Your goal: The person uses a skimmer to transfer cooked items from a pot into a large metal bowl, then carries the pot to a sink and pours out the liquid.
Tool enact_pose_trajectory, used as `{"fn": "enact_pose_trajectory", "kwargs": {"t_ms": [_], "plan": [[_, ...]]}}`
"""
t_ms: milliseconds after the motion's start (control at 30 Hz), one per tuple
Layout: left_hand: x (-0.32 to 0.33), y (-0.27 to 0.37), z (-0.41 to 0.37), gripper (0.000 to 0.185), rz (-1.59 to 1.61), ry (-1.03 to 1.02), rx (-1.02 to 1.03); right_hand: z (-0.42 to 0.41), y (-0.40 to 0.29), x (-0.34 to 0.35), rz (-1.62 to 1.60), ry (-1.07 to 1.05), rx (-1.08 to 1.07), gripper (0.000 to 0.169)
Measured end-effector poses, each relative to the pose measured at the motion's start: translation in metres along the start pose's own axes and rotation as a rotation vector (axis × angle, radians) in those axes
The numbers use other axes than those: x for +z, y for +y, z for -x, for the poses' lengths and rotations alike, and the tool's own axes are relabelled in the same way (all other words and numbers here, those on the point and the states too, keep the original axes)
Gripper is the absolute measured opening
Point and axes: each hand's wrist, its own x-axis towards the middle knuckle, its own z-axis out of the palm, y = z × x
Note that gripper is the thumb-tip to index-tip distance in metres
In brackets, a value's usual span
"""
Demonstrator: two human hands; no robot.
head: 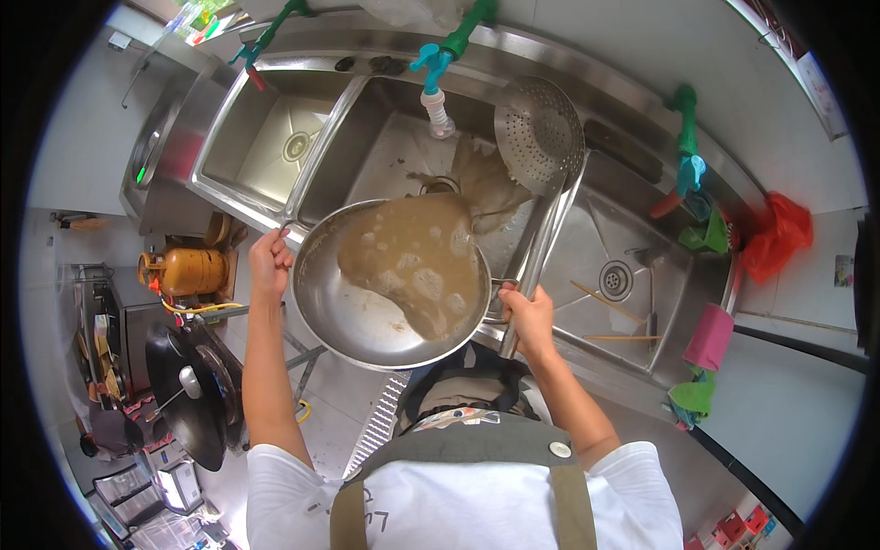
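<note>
A wide metal pan [357,309] is tilted away from me over the front edge of the middle sink basin [399,137]. Murky brown, foamy water [419,268] pools on its far side and streams into the basin. My left hand [271,258] grips the pan at its left rim, by what looks like a small loop handle. At the opposite side, my right hand [528,313] is closed around the right loop handle [500,282] and, it seems, the long handle of a perforated metal skimmer [540,130]. The skimmer's bowl rests near the divider between the middle and right basins.
A blue-handled tap [433,65] with a white flexible spout hangs over the middle basin. Chopsticks [608,302] lie in the right basin; the left basin [275,137] has a drain. An orange gas cylinder [185,270] and black wok [185,399] stand to my left. Cloths [710,335] hang right.
</note>
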Motion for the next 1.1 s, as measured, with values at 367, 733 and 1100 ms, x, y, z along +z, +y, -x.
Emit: {"fn": "enact_pose_trajectory", "kwargs": {"t_ms": [367, 733, 1100], "plan": [[0.016, 0.048, -0.065, 0.016, -0.442, -0.087, 0.041, 0.002, -0.005, 0.034, -0.196, -0.005, 0.091, 0.013], [0.052, 0.109, -0.132, 0.014, -0.838, 0.002, -0.163, 0.012, -0.005, 0.068, -0.436, -0.071, 0.308, 0.01], [0.14, 0.129, -0.158, 0.011, -1.297, -0.075, -0.172, 0.014, 0.005, 0.081, -0.636, -0.107, 0.569, 0.007]]}}
